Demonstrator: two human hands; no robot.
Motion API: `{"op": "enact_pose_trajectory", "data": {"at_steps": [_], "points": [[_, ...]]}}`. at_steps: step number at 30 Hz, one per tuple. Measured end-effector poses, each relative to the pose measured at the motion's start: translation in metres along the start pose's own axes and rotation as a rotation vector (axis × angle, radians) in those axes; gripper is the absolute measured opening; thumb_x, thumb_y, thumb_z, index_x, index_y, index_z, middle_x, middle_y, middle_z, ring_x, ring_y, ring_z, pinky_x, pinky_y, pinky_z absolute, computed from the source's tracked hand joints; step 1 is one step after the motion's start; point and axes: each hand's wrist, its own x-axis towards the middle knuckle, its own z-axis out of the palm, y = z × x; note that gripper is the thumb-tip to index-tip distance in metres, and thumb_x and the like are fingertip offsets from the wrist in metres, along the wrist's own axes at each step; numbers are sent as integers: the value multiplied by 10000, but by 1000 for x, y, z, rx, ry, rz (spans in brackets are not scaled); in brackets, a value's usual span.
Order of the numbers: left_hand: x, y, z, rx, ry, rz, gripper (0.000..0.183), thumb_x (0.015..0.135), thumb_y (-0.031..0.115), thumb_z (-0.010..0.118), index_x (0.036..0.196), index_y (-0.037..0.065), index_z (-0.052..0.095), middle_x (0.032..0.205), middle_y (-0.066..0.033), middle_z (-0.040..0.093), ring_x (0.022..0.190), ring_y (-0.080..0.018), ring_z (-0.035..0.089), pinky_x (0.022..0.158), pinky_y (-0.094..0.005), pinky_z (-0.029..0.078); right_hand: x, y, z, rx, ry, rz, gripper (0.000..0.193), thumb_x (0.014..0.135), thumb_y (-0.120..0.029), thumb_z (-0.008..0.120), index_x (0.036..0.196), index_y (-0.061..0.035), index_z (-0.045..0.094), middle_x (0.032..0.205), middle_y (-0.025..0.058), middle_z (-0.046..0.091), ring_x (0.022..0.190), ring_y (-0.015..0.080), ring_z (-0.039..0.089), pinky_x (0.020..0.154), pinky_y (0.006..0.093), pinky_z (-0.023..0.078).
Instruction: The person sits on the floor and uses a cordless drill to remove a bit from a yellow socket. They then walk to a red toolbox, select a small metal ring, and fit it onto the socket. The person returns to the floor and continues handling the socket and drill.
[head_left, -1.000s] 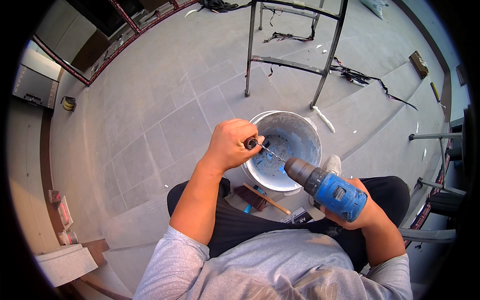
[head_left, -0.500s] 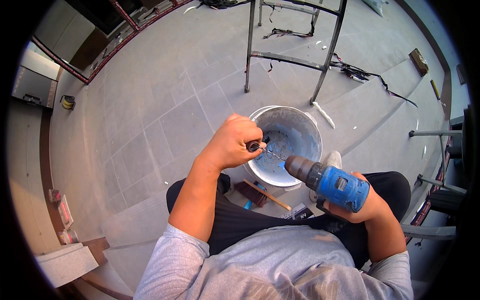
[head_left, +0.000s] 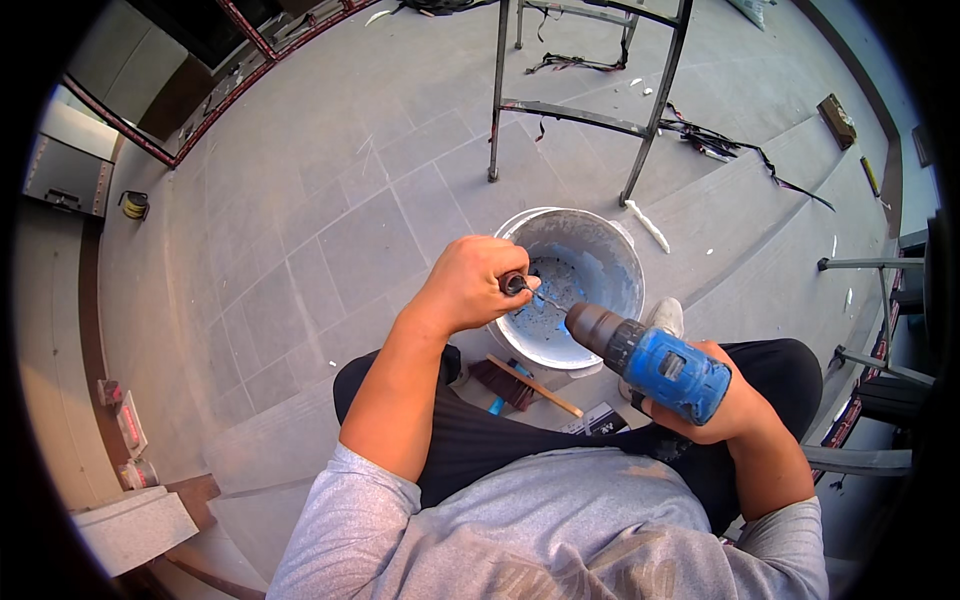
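Observation:
My right hand [head_left: 738, 408] is wrapped round the grip of a blue cordless drill [head_left: 672, 372], its dark chuck aimed up and left. From the chuck a thin twisted drill bit [head_left: 549, 301] runs to a small dark brown cylinder [head_left: 513, 284] with a round end, pinched in my closed left hand [head_left: 466, 284]. The bit's tip reaches the cylinder or my fingertips; whether it is inside cannot be made out. Below both hands stands a whitish bucket [head_left: 622, 270], smeared with blue inside and with dark crumbs on its bottom.
Between my legs lie a dark-bristled brush with a wooden handle [head_left: 548, 392] and a flat box [head_left: 600, 420]. A metal ladder [head_left: 575, 116] stands beyond the bucket, with black straps [head_left: 720, 146] to its right. A tape measure [head_left: 134, 205] lies far left.
My left hand and the dark cylinder have shifted slightly up and right. The drill has moved a little to the left, bringing chuck and cylinder closer together.

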Motion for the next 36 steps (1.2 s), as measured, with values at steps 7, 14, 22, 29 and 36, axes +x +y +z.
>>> {"op": "enact_pose_trajectory", "data": {"at_steps": [7,14,22,29,36], "points": [[-1,3,-2,-3,28,-42,342,802,237,825,713,59,546,635,-70,532,625,-286,547,582,-399,428,0,-5,1,37,-7,56,265,755,-93,808,972,-15,677,856,114,712,743,233,704,747,336,562],[3,-3,3,-28,31,26,317,792,213,823,699,78,552,641,-59,536,640,-278,541,638,-390,427,2,-12,5,-1,19,40,299,755,-93,813,1010,-10,680,909,134,716,776,263,715,767,348,570],[8,5,10,-66,34,87,351,801,224,832,664,78,544,616,-54,484,621,-272,502,674,-381,424,2,-4,3,-58,14,-24,329,747,-90,819,1030,-4,675,946,144,717,811,292,721,785,360,573],[11,11,14,-112,14,102,315,787,187,832,668,80,561,614,-49,492,623,-263,515,678,-378,430,3,-2,6,-12,26,6,344,748,-89,824,1045,-2,673,943,146,716,813,272,720,782,350,569],[10,9,17,-135,25,94,304,784,179,834,677,82,566,617,-49,491,626,-262,511,675,-379,428,4,-6,7,23,44,89,375,744,-95,833,1071,-2,676,939,138,722,812,241,720,789,341,566]]}}
